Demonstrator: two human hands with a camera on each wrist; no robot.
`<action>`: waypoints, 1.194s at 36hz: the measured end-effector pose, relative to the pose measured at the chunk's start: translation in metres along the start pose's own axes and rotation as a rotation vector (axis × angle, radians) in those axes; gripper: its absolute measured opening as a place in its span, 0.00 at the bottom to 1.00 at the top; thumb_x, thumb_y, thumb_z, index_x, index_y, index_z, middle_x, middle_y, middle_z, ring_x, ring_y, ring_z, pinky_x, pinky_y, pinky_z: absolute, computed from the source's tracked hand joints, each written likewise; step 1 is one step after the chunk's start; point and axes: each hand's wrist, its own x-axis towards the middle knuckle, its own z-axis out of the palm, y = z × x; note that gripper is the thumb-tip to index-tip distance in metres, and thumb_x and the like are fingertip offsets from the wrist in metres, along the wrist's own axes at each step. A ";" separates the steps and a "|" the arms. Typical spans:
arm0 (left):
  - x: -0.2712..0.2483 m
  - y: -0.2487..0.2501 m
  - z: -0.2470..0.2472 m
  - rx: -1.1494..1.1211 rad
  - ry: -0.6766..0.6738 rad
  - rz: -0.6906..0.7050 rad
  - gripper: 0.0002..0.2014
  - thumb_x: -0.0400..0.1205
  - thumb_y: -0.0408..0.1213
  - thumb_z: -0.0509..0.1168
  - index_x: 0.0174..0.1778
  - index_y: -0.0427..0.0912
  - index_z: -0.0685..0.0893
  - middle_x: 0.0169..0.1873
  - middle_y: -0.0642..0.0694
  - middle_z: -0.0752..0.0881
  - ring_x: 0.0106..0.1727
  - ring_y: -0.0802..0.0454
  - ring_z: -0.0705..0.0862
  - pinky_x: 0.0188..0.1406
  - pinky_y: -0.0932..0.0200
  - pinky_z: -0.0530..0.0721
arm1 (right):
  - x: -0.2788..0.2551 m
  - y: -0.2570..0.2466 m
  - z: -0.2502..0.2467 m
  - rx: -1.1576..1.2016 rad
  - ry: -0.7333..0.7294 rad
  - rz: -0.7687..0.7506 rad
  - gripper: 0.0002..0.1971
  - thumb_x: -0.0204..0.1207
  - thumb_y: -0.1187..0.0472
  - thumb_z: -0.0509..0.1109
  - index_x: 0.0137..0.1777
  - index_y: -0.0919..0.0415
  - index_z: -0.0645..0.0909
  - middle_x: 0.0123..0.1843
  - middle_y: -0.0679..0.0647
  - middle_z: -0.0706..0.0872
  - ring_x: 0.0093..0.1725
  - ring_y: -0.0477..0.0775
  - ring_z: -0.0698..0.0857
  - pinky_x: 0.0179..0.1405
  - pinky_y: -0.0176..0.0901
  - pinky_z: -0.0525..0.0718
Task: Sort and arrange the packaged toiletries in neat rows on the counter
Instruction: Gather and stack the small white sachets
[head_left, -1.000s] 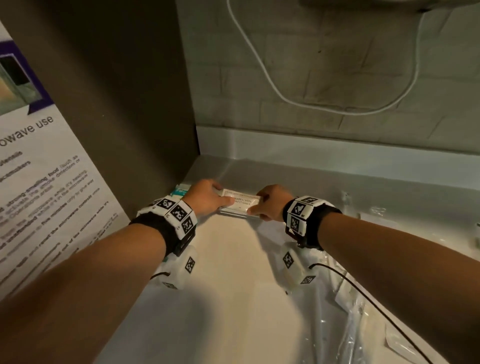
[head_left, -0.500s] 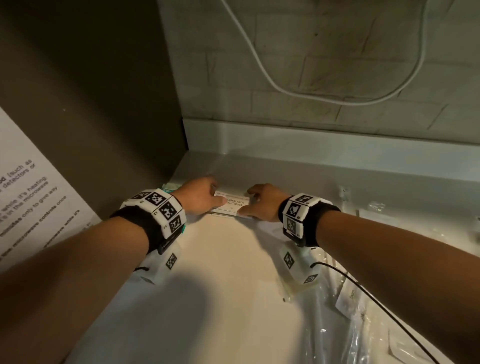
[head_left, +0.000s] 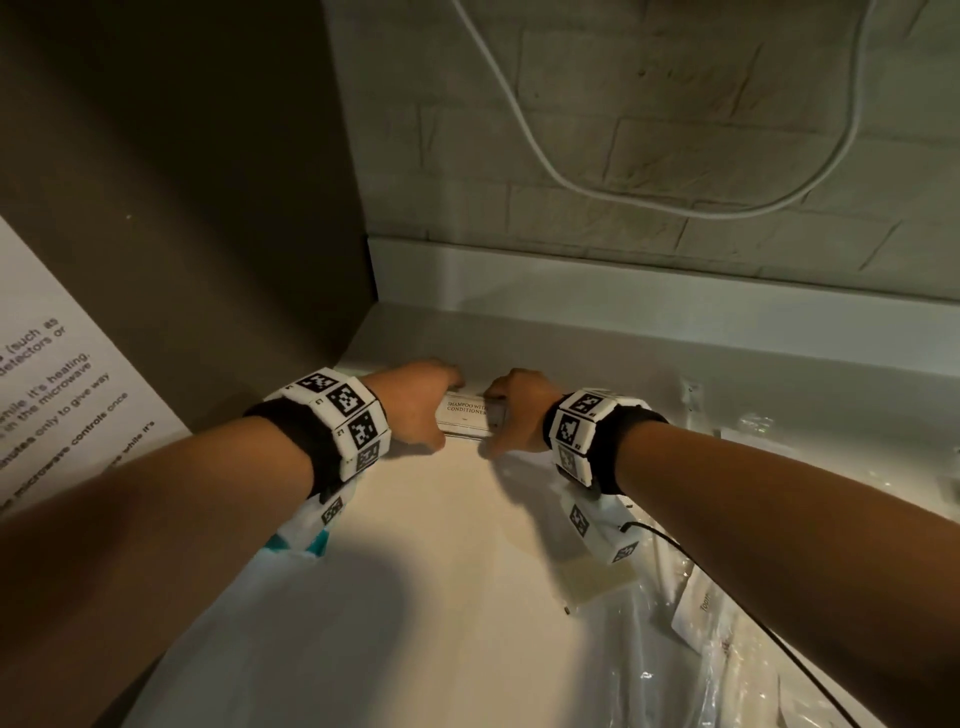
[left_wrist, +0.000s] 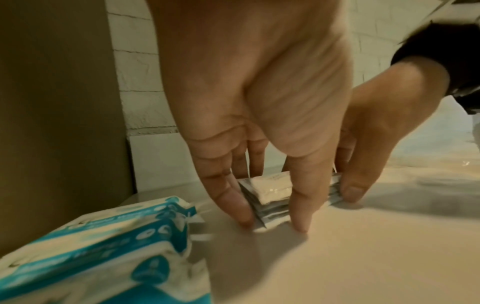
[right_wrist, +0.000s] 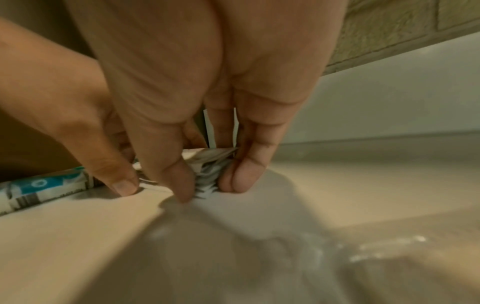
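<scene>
A stack of white shampoo-with-conditioner sachets lies on the pale counter near the back left corner. My left hand grips its left end, fingers behind and thumb in front. In the left wrist view the left hand straddles the sachet stack, fingertips down on the counter. My right hand grips the right end. In the right wrist view the right hand pinches the fanned sachet edges between thumb and fingers.
A blue-and-white wipes pack lies left of the stack, against the brown side wall. Clear plastic packets crowd the counter's right side. A white backsplash and a hanging white cable are behind.
Both hands have closed in toward each other on the stack, so less of its label shows. The stack stays near the back left corner.
</scene>
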 end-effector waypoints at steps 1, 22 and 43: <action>0.000 0.001 0.000 0.008 -0.010 0.004 0.29 0.66 0.38 0.79 0.63 0.45 0.81 0.55 0.46 0.83 0.52 0.46 0.85 0.51 0.53 0.87 | 0.000 0.000 0.000 -0.004 0.002 -0.002 0.31 0.63 0.52 0.81 0.67 0.59 0.81 0.60 0.55 0.85 0.56 0.56 0.85 0.46 0.35 0.76; 0.006 0.000 0.002 -0.015 0.013 -0.001 0.23 0.67 0.32 0.77 0.60 0.43 0.85 0.54 0.44 0.87 0.51 0.45 0.87 0.48 0.56 0.86 | 0.003 0.002 0.002 -0.027 0.012 0.000 0.28 0.64 0.51 0.80 0.65 0.58 0.83 0.57 0.56 0.82 0.54 0.56 0.84 0.47 0.39 0.80; -0.013 0.087 -0.013 0.023 0.085 0.125 0.32 0.76 0.52 0.74 0.76 0.49 0.74 0.70 0.47 0.79 0.64 0.46 0.81 0.64 0.56 0.78 | -0.103 0.134 -0.059 -0.069 0.089 0.224 0.25 0.77 0.54 0.70 0.74 0.54 0.73 0.73 0.54 0.78 0.71 0.57 0.78 0.67 0.42 0.73</action>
